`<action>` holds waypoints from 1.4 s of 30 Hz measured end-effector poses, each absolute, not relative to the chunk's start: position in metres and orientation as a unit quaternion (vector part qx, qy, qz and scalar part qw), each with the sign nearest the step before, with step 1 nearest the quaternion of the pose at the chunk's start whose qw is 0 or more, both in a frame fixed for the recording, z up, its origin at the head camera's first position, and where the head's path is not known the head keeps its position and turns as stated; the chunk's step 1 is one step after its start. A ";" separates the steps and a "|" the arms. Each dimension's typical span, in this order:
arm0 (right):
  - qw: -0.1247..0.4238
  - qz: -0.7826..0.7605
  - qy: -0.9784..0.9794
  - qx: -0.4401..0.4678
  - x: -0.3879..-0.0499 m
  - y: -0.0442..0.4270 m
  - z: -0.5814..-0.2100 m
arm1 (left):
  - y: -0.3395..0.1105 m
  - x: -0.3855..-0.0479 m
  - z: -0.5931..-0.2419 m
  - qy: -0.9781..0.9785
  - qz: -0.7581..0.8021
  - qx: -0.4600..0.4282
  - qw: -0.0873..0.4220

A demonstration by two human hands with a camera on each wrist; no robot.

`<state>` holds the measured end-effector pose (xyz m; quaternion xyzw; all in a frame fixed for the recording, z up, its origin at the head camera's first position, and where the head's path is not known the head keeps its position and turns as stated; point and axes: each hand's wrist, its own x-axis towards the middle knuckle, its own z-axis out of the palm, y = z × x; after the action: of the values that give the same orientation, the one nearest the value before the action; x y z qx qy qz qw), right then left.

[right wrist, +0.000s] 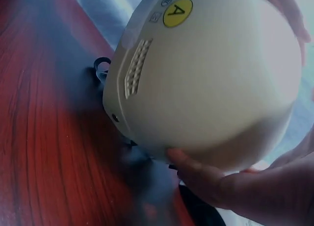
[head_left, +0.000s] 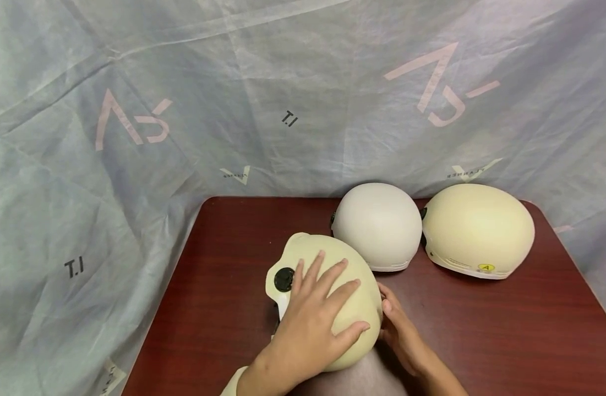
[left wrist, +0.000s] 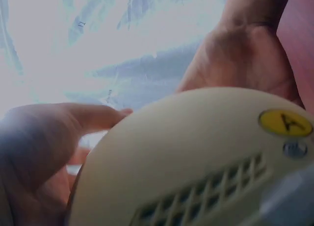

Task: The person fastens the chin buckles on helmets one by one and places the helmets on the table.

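Note:
A cream helmet with a round black dial at its left end is tilted over the near middle of the table. My left hand lies across its top, fingers spread and mostly straight. At the helmet's right side, my right hand holds the shell; the right wrist view shows the thumb against it, the other fingers largely hidden. A yellow round "A" sticker and a ribbed vent show on the shell. Part of a black strap hangs below its rim.
Behind stand a white helmet and, to its right, another cream helmet with a yellow sticker. The dark red table reaches a grey printed cloth hanging along the back and sides.

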<state>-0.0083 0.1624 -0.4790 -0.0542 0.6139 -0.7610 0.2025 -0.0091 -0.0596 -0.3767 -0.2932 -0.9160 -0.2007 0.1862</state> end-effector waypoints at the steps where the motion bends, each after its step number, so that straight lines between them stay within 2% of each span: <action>1: 0.199 -0.758 0.620 -0.047 -0.008 0.162 -0.478 | -0.060 -0.009 -0.376 -0.907 -0.214 -0.308 0.190; 3: 0.194 -0.752 0.629 -0.034 -0.008 0.160 -0.478 | -0.063 -0.009 -0.375 -0.887 -0.241 -0.333 0.210; 5: 0.192 -0.752 0.631 -0.016 -0.007 0.159 -0.477 | -0.069 -0.009 -0.375 -0.869 -0.264 -0.335 0.251; 8: 0.191 -0.754 0.629 -0.008 -0.008 0.158 -0.477 | -0.083 -0.006 -0.377 -0.875 -0.292 -0.248 0.295; 10: 0.189 -0.755 0.628 -0.007 -0.007 0.158 -0.477 | -0.094 -0.003 -0.378 -0.895 -0.315 -0.156 0.274; 13: 0.185 -0.752 0.633 -0.006 -0.007 0.159 -0.476 | -0.107 0.000 -0.381 -0.924 -0.331 -0.041 0.187; 17: 0.170 -0.742 0.648 -0.002 -0.005 0.160 -0.474 | -0.115 -0.003 -0.386 -0.910 -0.409 -0.010 0.073; 21: 0.128 -0.723 0.679 -0.008 -0.006 0.161 -0.471 | -0.118 -0.009 -0.388 -0.853 -0.522 -0.008 0.016; 25: 0.084 -0.678 0.730 -0.021 -0.006 0.162 -0.470 | -0.117 -0.012 -0.389 -0.799 -0.602 -0.003 0.006; 29: 0.071 -0.639 0.765 -0.035 -0.006 0.163 -0.469 | -0.111 -0.014 -0.390 -0.764 -0.645 -0.010 0.011; 36: 0.056 -0.560 0.826 -0.035 -0.002 0.164 -0.467 | -0.096 -0.014 -0.391 -0.780 -0.623 -0.048 0.041; 42: -0.021 -0.490 0.868 -0.076 0.001 0.161 -0.467 | -0.086 -0.010 -0.389 -0.809 -0.584 -0.050 0.042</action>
<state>0.0009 0.1613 -0.4669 -0.0765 0.8680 -0.4902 -0.0206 -0.0100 -0.0864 -0.3886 -0.0500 -0.8093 -0.5837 0.0423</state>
